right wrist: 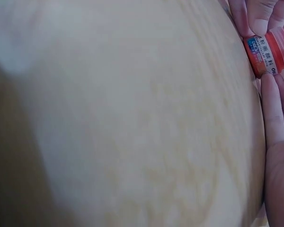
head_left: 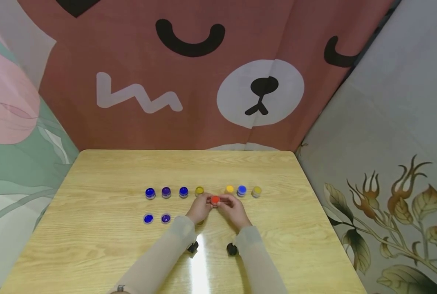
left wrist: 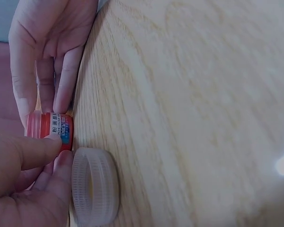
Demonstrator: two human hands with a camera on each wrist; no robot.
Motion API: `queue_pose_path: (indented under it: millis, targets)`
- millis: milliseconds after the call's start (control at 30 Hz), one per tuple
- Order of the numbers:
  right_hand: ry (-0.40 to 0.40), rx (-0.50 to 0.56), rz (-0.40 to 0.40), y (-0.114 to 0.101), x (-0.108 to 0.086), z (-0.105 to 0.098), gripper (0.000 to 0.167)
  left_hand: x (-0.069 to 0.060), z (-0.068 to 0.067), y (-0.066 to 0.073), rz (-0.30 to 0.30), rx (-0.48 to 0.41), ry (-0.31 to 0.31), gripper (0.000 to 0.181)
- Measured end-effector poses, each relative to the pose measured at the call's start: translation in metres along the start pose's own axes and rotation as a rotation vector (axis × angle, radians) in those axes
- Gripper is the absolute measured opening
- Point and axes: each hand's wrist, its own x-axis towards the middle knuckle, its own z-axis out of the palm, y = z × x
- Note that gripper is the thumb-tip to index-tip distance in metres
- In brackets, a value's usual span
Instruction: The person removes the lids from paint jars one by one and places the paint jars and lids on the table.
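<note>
Both hands hold a small red jar between them above the table. In the left wrist view the left hand pinches the labelled red jar between thumb and fingers, while the right hand has its fingertips at the other side. The ridged, translucent pinkish cap is on the jar, which lies on its side in the right wrist view, with the right hand below and the left hand above. A translucent ridged lid stands on edge in view near the left hand.
Behind the hands is a row of small jars: blue, purple, another blue, olive-yellow, yellow, light blue and dull yellow. Blue and purple lids lie nearer on the table.
</note>
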Motion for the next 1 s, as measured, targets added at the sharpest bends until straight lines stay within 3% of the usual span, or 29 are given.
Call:
queue_pose_path:
  millis: [200, 367, 567, 1000]
  targets:
    - [-0.005, -0.036, -0.006, -0.0031, -0.0008, 0.0022, 0.036, -0.0006, -0.0009, 0.0020, 0.024, 0.004, 0.011, 0.029]
    - [0.023, -0.017, 0.018, -0.0014, -0.0003, 0.0043, 0.032, 0.0002, -0.0017, 0.0031, -0.009, -0.019, -0.009, 0.031]
    - [0.018, -0.017, -0.009, 0.0018, -0.0005, 0.0033, 0.028, 0.0002, -0.0017, 0.0018, -0.035, -0.030, -0.016, 0.032]
    - [0.013, -0.013, 0.019, -0.0026, -0.0011, 0.0026, 0.032, 0.0017, -0.0018, -0.0008, -0.006, -0.045, -0.026, 0.030]
